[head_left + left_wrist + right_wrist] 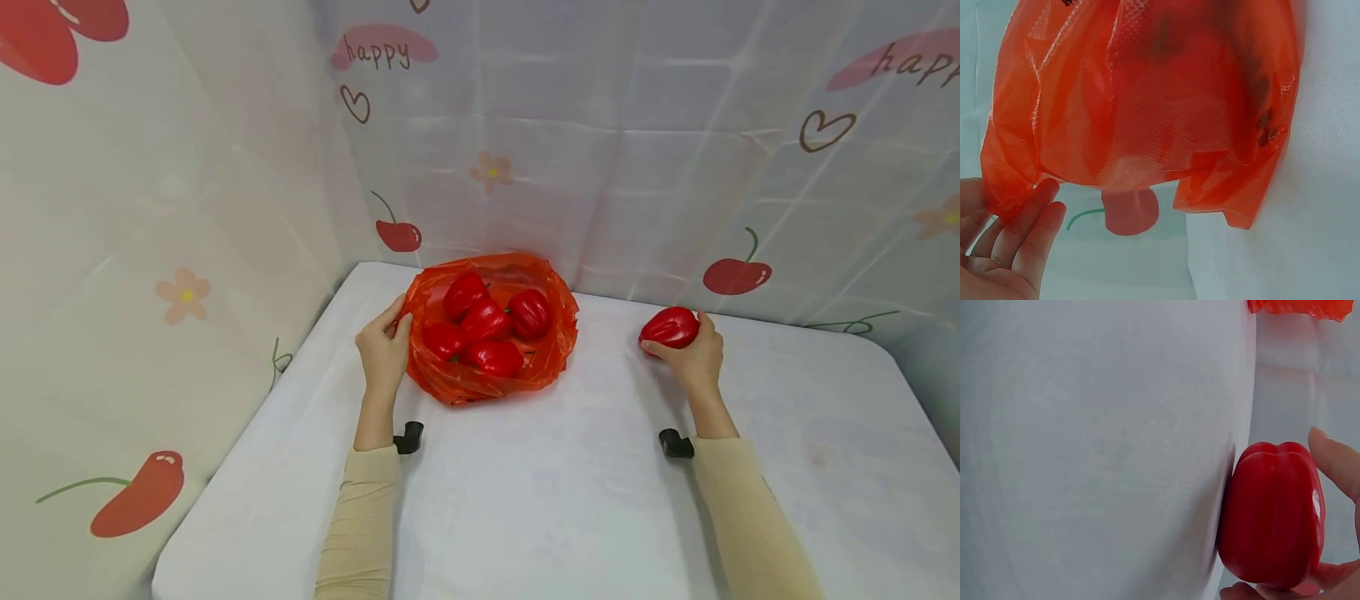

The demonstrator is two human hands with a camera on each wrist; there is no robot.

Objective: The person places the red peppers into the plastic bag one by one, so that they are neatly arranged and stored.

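An orange-red plastic bag [564,367] stands with its mouth wide on the white table, left of centre, and several red bell peppers [483,320] lie inside it. My left hand [384,348] pinches the left edge of the bag's rim between thumb and fingers; in the left wrist view the bag's side [1166,112] hides most of what it contains. Farther right, a single red bell pepper [673,327] is gripped by my right hand [697,354], thumb on one side and fingers on the other. Up close, that pepper [1272,515] is at the tabletop or barely above it.
The white-covered table [540,500] ends at the back against a printed curtain [600,192] with cherries, hearts and flowers. Another printed curtain [187,375] runs along the left side. Black wrist mounts [677,444] stick out from both sleeves.
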